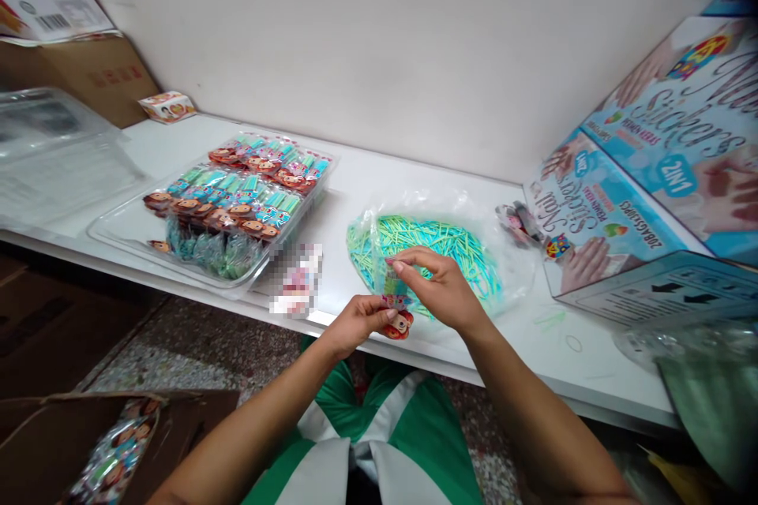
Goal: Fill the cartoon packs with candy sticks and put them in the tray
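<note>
We have the small clear packet (392,288) between our hands: the left hand (359,323) grips its printed end, the right hand (443,284) pinches its far end. Just beyond the right lie green-blue sticks (438,233); left of the left, a filled tray (121,219).

Plain white wall (367,55); white table (347,181) against it; speckled floor (201,375) below, partly shadowed.

Glossy clear-plastic pouch (389,282), crinkled plastic bag (514,274), shiny plastic tray (125,227), smooth tabletop (349,185), matt cardboard box (88,67)
</note>
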Available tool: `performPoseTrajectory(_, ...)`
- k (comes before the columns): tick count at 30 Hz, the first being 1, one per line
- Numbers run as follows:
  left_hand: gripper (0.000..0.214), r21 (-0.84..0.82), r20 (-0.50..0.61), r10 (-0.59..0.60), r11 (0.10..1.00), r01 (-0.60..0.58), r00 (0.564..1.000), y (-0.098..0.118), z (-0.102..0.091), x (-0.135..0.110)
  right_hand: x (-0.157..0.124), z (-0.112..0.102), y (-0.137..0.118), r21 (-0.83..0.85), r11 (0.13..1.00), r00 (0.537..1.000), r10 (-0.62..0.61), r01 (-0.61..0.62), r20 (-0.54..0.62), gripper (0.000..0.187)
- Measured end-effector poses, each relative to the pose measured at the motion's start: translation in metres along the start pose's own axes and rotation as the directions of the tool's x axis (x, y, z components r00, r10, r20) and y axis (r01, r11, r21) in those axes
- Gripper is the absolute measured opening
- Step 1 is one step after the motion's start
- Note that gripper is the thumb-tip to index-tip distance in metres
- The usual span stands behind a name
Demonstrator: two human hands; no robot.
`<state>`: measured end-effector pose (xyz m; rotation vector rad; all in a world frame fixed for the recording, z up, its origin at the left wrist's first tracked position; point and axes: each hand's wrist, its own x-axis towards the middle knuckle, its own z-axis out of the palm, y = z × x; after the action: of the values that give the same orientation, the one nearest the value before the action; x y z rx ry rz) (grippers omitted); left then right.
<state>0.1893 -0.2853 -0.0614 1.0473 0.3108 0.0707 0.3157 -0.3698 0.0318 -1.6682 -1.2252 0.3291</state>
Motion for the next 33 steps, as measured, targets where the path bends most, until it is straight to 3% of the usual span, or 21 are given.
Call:
performPoseTrajectory(4, 0.039, 0.013, 0.026, -0.015, 1.000, 0.015, 1.000, 0.000, 0.002, -0.004, 0.002, 0.004, 0.002, -0.045, 0.995, 0.996, 0.089, -0.088, 0.006, 0.019)
performPoseTrajectory(11, 0.030, 0.052, 0.046, -0.016, 0.999, 0.013, 0.999, 0.011, 0.004, -0.007, 0.003, 0.005, 0.019, 0.359, 0.896, 0.965, 0.251, -0.260, 0.074, 0.023)
performPoseTrajectory(17, 0.024, -0.063, -0.029, -0.022, 0.998, 0.021, 0.999, 0.010, 0.007, -0.007, 0.006, 0.006, 0.026, 0.429, 0.844, 0.943, 0.328, -0.321, 0.061, 0.021)
performPoseTrajectory(22, 0.022, -0.139, -0.114, 0.001, 0.990, -0.017, 0.993, 0.008, 0.008, -0.007, 0.007, 0.007, 0.029, 0.566, 0.743, 0.922, 0.376, -0.357, 0.087, 0.019)
performPoseTrajectory(28, 0.031, -0.085, -0.021, -0.080, 0.993, 0.078, 0.997, 0.009, 0.011, -0.008, 0.006, 0.006, 0.025, 0.538, 0.731, 0.889, 0.449, -0.420, 0.083, 0.024)
performPoseTrajectory(33, 0.034, -0.051, -0.058, -0.113, 0.993, 0.110, 0.992, 0.009, 0.012, -0.008, 0.003, 0.006, 0.029, 0.506, 0.727, 0.877, 0.458, -0.465, 0.148, 0.029)
